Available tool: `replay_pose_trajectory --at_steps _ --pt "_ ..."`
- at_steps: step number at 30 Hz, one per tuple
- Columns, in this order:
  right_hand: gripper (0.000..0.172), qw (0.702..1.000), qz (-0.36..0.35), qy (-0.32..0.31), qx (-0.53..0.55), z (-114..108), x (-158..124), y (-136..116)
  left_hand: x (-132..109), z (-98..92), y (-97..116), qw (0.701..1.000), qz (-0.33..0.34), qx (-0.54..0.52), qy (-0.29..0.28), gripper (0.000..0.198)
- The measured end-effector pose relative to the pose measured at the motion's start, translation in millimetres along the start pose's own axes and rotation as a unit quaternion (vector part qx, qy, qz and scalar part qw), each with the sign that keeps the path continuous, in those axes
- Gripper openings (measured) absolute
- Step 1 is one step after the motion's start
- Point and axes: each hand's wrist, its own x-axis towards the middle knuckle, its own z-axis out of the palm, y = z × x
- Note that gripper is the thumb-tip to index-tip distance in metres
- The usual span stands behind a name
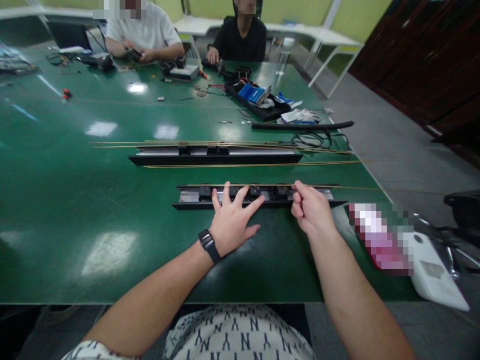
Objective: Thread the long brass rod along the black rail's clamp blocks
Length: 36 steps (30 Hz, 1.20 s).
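A black-edged metal channel (187, 197) lies crosswise on the green table, with several black blocks (204, 192) set inside it. My left hand (233, 212) rests over the channel with its fingers spread, the fingertips at its inside and on its near edge. At the channel's right part, my right hand (313, 205) is closed, thumb and forefinger pinched on a thin brass-coloured rod (360, 188). This rod runs along the channel's far edge and sticks out well past its right end. Whatever lies inside the curled fingers is hidden.
Behind it lies a second channel (215, 159) with several thin rods along it. Farther back are a black strip (302, 125), a coiled cable (317, 140), gloves (300, 116) and a black tray (268, 111). Two people sit across the table (123, 215). A white device (435, 270) overhangs the right edge.
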Motion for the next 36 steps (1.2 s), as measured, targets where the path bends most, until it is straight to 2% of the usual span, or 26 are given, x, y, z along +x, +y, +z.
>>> replay_pose_trajectory --at_steps 5,13,22,31,36 --pt "0.016 1.0 -0.002 -0.014 0.001 -2.9 0.6 -0.4 -0.4 -0.4 -0.1 1.0 0.003 -0.001 0.004 0.077" --pt "0.02 1.0 0.001 0.012 0.001 2.0 -1.2 -1.1 0.2 -0.1 -0.2 1.0 0.003 -0.001 0.002 0.077" --pt "0.016 1.0 0.006 -0.01 0.005 -2.6 0.9 -1.1 -0.5 -0.1 -0.6 1.0 0.002 -0.001 0.006 0.076" --pt "0.023 1.0 -0.004 0.016 0.0 1.9 1.6 1.0 -0.2 -0.1 -0.3 1.0 0.005 0.001 0.008 0.077" --pt "0.02 1.0 -0.003 0.006 -0.003 0.8 -0.1 -0.7 0.4 -0.7 0.2 1.0 0.002 0.001 0.002 0.077"
